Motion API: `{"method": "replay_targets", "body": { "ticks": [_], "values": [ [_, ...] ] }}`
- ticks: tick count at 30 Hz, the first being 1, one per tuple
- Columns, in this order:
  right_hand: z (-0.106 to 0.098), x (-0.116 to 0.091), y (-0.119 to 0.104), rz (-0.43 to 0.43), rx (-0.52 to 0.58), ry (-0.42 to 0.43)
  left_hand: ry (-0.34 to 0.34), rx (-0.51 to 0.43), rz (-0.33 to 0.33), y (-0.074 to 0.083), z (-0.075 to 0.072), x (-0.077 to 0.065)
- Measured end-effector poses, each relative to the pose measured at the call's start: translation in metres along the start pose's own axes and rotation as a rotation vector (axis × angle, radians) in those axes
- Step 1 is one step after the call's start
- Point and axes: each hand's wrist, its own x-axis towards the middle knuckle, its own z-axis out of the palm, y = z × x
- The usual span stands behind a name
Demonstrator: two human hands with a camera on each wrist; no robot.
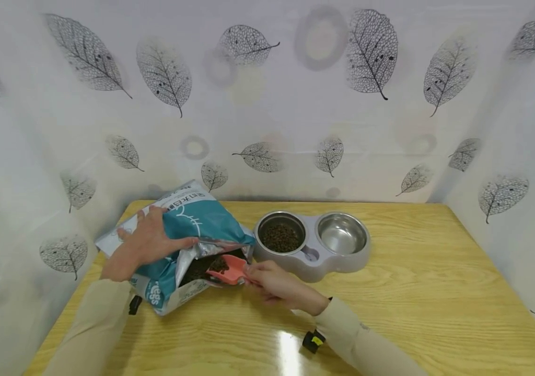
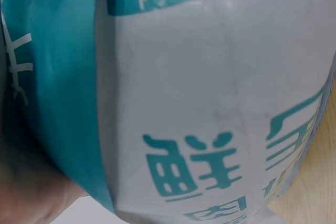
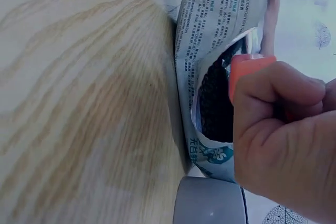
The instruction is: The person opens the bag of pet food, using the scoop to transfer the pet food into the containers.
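A teal and white pet food bag (image 1: 211, 216) lies on its side at the left of the table, its mouth facing right. My left hand (image 1: 147, 237) rests on top of the bag with fingers spread; in the left wrist view the bag's printed side (image 2: 210, 77) hides most of that hand. My right hand (image 1: 279, 284) grips the handle of a coral-pink scoop (image 1: 234, 269) at the bag's mouth. Brown kibble (image 1: 219, 265) lies in the scoop. In the right wrist view, dark kibble (image 3: 215, 103) shows inside the opening, beside the right hand (image 3: 283, 129).
Right of the bag stands a grey double pet bowl (image 1: 312, 269). Its left steel bowl holds kibble (image 1: 280, 238); the right steel bowl (image 1: 341, 235) shows bare metal. All stand on a wood-grain table (image 1: 418, 292), with a leaf-print curtain (image 1: 291, 115) behind.
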Motion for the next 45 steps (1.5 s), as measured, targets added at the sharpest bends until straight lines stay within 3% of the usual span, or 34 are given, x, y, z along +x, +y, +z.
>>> {"method": "replay_targets", "body": {
  "ticks": [5,14,21,27,33,38,45],
  "values": [
    [-0.004,-0.004,-0.001,-0.018,-0.015,0.026,-0.003,0.002,0.001,-0.001,0.001,0.0],
    [-0.007,-0.006,-0.003,-0.239,0.073,0.001,0.018,0.004,0.002,-0.001,0.0,0.002],
    [-0.017,-0.013,-0.004,-0.255,0.071,0.033,0.008,-0.003,0.005,-0.001,0.001,0.001],
    [-0.044,-0.027,-0.011,-0.221,-0.08,0.178,0.016,-0.004,0.003,-0.001,0.001,0.001],
    [-0.084,-0.051,-0.014,-0.164,-0.229,0.346,0.013,0.008,0.0,0.0,0.0,0.002],
    [-0.118,-0.075,-0.011,-0.153,-0.366,0.487,0.004,0.017,0.001,-0.001,0.0,0.001],
    [-0.153,-0.105,-0.002,-0.056,-0.502,0.637,0.004,0.019,-0.002,-0.003,0.001,0.001]
  ]
}}
